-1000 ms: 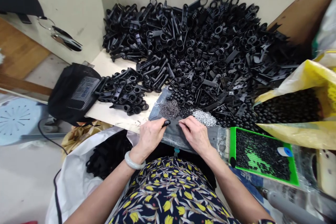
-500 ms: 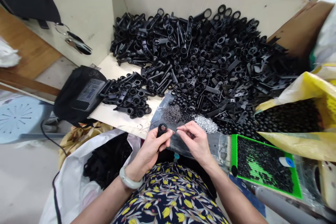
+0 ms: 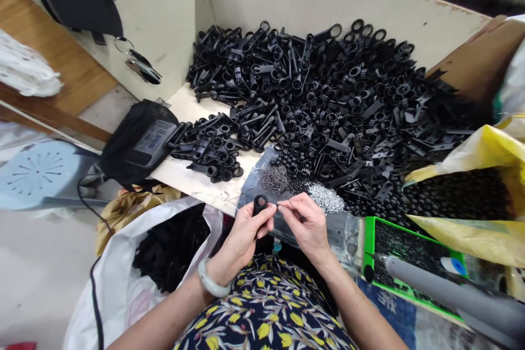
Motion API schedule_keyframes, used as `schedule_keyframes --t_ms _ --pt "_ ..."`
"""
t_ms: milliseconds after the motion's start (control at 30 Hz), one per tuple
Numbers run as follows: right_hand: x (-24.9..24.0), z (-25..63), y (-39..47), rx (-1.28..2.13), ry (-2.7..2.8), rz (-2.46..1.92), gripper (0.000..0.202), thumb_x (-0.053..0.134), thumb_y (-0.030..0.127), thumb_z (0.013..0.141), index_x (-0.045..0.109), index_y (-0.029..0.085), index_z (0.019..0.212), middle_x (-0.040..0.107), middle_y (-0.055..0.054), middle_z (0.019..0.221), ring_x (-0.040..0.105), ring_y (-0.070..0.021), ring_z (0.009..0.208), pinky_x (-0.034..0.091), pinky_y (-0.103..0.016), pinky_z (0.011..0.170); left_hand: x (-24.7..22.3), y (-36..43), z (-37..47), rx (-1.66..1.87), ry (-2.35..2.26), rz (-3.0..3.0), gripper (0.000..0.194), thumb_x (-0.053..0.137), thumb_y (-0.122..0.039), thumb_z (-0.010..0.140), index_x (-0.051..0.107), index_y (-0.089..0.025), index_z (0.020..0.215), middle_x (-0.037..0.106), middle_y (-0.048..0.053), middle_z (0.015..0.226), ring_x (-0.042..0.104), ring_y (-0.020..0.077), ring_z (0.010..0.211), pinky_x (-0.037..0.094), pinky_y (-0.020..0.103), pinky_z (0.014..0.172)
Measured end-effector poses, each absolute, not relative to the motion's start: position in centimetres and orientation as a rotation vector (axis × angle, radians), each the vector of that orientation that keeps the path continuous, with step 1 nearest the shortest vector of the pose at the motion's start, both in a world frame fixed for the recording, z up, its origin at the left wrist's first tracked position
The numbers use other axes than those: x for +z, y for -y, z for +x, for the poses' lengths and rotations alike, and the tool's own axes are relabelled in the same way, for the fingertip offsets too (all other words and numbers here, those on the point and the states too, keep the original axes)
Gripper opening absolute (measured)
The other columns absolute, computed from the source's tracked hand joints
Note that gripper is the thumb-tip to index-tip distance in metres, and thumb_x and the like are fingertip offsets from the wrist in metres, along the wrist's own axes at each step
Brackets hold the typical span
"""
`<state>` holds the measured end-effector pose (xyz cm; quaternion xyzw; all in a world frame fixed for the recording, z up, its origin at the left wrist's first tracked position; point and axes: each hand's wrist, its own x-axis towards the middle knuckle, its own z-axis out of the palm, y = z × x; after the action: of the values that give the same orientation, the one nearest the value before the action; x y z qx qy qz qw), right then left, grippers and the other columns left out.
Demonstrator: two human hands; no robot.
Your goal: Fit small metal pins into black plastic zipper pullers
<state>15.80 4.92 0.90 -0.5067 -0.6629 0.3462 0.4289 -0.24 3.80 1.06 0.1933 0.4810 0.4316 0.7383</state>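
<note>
A black part with a ringed end (image 3: 260, 204) is gripped between the thumb and fingers of my left hand (image 3: 246, 229). Close to its right, my right hand (image 3: 307, 224) has thumb and index finger pinched together; whatever lies between those fingertips is too small to name. The two hands are a short gap apart over the grey mat (image 3: 287, 228). Just beyond them on the mat lie a heap of small grey-brown pieces (image 3: 274, 179) and a heap of silvery pins (image 3: 326, 198). The big pile of black plastic parts (image 3: 311, 93) spreads behind.
A green tray (image 3: 369, 240) of small black bits stands at the right, with a grey rod (image 3: 435, 281) across it. Behind it is a yellow bag (image 3: 488, 147). At the left are a black pouch (image 3: 139, 142) and a white sack (image 3: 110, 279) of black parts.
The view has shifted, so the surroundings appear further right. The grey rod now crosses the green tray. Both hands keep nearly the same pose, my left hand still holding the black part.
</note>
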Motion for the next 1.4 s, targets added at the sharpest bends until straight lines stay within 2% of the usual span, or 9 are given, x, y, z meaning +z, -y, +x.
schedule_keyframes --t_ms 167,333,500,667,800,967,1067,1200,1400 --pt "0.7 15.8 -4.4 0.824 1.636 -1.266 0.012 0.068 0.022 0.096 0.080 0.021 0.100 0.065 -0.002 0.082 0.057 -0.0127 0.065 0.045 -0.026 0.055 1.0 -3.7 0.1 0.947 -1.058 0.509 0.030 0.078 -0.040 0.086 0.061 -0.015 0.085 0.058 -0.003 0.060 0.035 0.0043 0.048 0.021 0.018 0.044" --pt "0.2 16.1 -4.1 0.784 1.682 -1.219 0.015 0.068 0.017 0.096 0.079 0.021 0.106 0.067 -0.002 0.085 0.056 -0.0107 0.063 0.044 -0.025 0.054 1.2 -3.6 0.5 1.000 -1.072 0.439 0.030 0.082 -0.036 0.081 0.059 -0.016 0.080 0.052 -0.005 0.058 0.038 0.0047 0.049 0.022 0.018 0.045" --pt "-0.5 16.6 -3.7 0.659 1.807 -1.160 0.026 0.069 0.013 0.094 0.076 0.023 0.118 0.068 -0.003 0.091 0.059 -0.0107 0.066 0.048 -0.024 0.056 1.3 -3.4 0.8 0.961 -0.970 0.228 0.034 0.082 -0.035 0.079 0.053 -0.018 0.074 0.045 -0.009 0.052 0.033 0.0039 0.045 0.024 0.018 0.045" --pt "-0.8 16.7 -3.3 0.514 1.882 -1.186 0.025 0.067 0.013 0.095 0.075 0.022 0.117 0.068 -0.004 0.092 0.060 -0.0113 0.065 0.050 -0.025 0.058 1.4 -3.2 0.8 0.917 -0.953 0.163 0.037 0.083 -0.034 0.077 0.050 -0.018 0.070 0.046 -0.008 0.050 0.033 0.0039 0.044 0.025 0.018 0.046" --pt "-0.5 16.5 -3.1 0.515 1.885 -1.219 0.020 0.068 0.016 0.095 0.075 0.022 0.114 0.068 -0.004 0.092 0.056 -0.0106 0.062 0.048 -0.024 0.055 1.3 -3.2 0.8 0.913 -0.941 0.144 0.030 0.082 -0.031 0.077 0.056 -0.017 0.075 0.052 -0.006 0.057 0.035 0.0037 0.046 0.024 0.018 0.046" --pt "0.0 16.5 -3.4 0.673 1.727 -1.297 0.015 0.069 0.020 0.094 0.075 0.021 0.107 0.064 -0.002 0.087 0.046 -0.0100 0.058 0.042 -0.026 0.052 1.9 -3.2 0.6 0.868 -0.915 0.242 0.027 0.078 -0.034 0.083 0.060 -0.015 0.079 0.053 -0.004 0.064 0.036 0.0034 0.048 0.025 0.019 0.048" --pt "0.2 16.8 -3.7 0.763 1.646 -1.338 0.011 0.068 0.021 0.093 0.075 0.021 0.102 0.060 0.000 0.082 0.044 -0.0104 0.058 0.039 -0.026 0.051 2.5 -3.2 0.1 0.821 -0.902 0.301 0.022 0.078 -0.028 0.081 0.065 -0.015 0.093 0.055 -0.003 0.071 0.039 0.0044 0.052 0.027 0.021 0.051" --pt "0.0 17.5 -3.9 0.755 1.714 -1.297 0.012 0.070 0.021 0.092 0.074 0.021 0.104 0.063 -0.002 0.087 0.049 -0.0110 0.060 0.041 -0.026 0.051 3.2 -3.0 -1.0 0.719 -0.849 0.351 0.028 0.073 -0.013 0.074 0.064 -0.016 0.101 0.061 0.000 0.084 0.049 0.0089 0.065 0.037 0.025 0.062" --pt "-0.5 17.6 -4.1 0.698 1.980 -1.126 0.019 0.068 0.018 0.094 0.073 0.022 0.112 0.068 -0.004 0.092 0.065 -0.0156 0.078 0.052 -0.028 0.065 3.1 -2.6 -1.7 0.689 -0.898 0.499 0.021 0.070 -0.018 0.080 0.059 -0.017 0.098 0.059 0.000 0.084 0.053 0.0133 0.076 0.042 0.030 0.078"
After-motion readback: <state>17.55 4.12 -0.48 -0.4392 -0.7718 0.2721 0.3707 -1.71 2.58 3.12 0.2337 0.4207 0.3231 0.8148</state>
